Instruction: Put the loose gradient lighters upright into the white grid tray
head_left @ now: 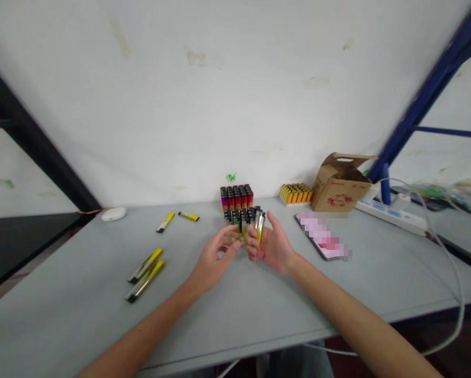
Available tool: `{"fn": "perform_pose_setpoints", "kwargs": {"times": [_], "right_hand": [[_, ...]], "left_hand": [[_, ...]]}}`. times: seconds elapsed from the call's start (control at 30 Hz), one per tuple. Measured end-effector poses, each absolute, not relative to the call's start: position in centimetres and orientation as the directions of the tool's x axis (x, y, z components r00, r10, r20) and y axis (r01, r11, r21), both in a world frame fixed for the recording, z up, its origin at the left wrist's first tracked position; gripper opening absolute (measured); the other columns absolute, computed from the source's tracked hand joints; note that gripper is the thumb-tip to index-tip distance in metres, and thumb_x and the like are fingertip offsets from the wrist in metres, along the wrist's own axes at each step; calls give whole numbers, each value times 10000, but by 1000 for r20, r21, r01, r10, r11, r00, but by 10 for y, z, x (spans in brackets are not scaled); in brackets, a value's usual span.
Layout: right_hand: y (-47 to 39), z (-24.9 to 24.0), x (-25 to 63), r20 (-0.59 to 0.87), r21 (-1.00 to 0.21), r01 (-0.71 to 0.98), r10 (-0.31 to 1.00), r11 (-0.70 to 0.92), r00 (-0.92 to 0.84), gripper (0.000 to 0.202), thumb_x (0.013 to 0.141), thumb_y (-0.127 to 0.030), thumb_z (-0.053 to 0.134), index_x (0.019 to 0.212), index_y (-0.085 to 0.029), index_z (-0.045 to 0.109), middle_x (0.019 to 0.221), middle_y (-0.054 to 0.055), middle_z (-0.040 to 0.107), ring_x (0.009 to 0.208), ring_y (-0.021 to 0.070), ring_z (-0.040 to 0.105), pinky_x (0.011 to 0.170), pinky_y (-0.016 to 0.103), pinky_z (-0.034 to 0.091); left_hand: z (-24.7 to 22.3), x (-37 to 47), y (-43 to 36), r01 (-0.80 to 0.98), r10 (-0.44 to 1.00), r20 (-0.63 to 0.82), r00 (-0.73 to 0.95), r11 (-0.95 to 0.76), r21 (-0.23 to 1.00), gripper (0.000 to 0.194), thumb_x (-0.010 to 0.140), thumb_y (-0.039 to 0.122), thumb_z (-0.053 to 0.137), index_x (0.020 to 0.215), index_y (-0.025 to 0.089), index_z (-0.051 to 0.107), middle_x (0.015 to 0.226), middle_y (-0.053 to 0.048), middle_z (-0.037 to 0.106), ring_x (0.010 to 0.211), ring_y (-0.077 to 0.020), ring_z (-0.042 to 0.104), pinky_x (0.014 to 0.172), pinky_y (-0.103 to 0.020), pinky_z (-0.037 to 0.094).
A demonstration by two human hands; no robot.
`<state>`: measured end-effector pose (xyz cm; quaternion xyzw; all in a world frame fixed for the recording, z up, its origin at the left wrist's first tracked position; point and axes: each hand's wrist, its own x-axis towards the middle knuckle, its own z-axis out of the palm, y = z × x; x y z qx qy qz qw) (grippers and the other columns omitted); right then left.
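My right hand is raised above the middle of the table, its fingers curled round a slim yellow and silver lighter that stands upright against the palm. The thumb points up, away from it. Close by on the left, my left hand has its fingers bent and apart, with no held thing that I can make out. Just behind both hands stands a group of lighters with dark tops, partly hidden by the fingers. A block of red and purple lighters stands behind that group, near the wall.
Several yellow lighters lie on the left of the grey table. Orange cylinders stand beside an open cardboard box at the back right. A phone, a power strip and a white cable lie right; a white oval object lies left.
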<state>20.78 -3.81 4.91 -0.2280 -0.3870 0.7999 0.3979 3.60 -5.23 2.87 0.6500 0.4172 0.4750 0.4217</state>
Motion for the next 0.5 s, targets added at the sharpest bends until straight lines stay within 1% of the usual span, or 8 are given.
{"fn": "perform_pose_setpoints", "kwargs": {"times": [0.1,0.27,0.37,0.43,0.5], "right_hand": [[-34,57,222,-40,-782,-536,884,-318,-466,548,820,-727,301,629,-218,375,546,-57,263,497,117,319,478,229,310],[-25,60,242,32,-793,-587,951,-163,-306,418,857,-610,311,731,-234,443,573,-48,278,525,142,321,488,242,296],[-18,59,250,1,-808,-570,968,-147,-250,314,854,-527,380,813,-232,482,573,-60,282,484,128,260,459,230,231],[-13,58,253,-29,-825,-548,979,-139,-204,285,838,-498,427,884,-228,507,578,-69,295,463,115,227,443,224,187],[-10,57,254,-27,-838,-534,986,-111,-162,283,811,-467,471,950,-225,518,602,-68,348,467,108,261,444,221,199]], "left_hand": [[30,33,-51,169,950,242,197,-276,946,439,825,509,582,1118,183,598,948,-61,669,737,-160,620,680,-283,468],[33,31,-50,195,948,242,208,-282,939,472,833,586,517,994,165,654,831,-54,682,632,-147,581,607,-270,450],[34,29,-49,202,942,250,225,-296,934,471,836,594,502,926,162,667,797,-50,674,620,-144,571,603,-267,454],[35,28,-49,210,939,258,226,-305,929,466,840,594,493,866,161,664,767,-47,666,614,-144,567,600,-267,453],[37,27,-49,218,939,261,224,-310,925,467,845,593,482,818,160,651,733,-43,654,605,-143,564,597,-268,452]]}}
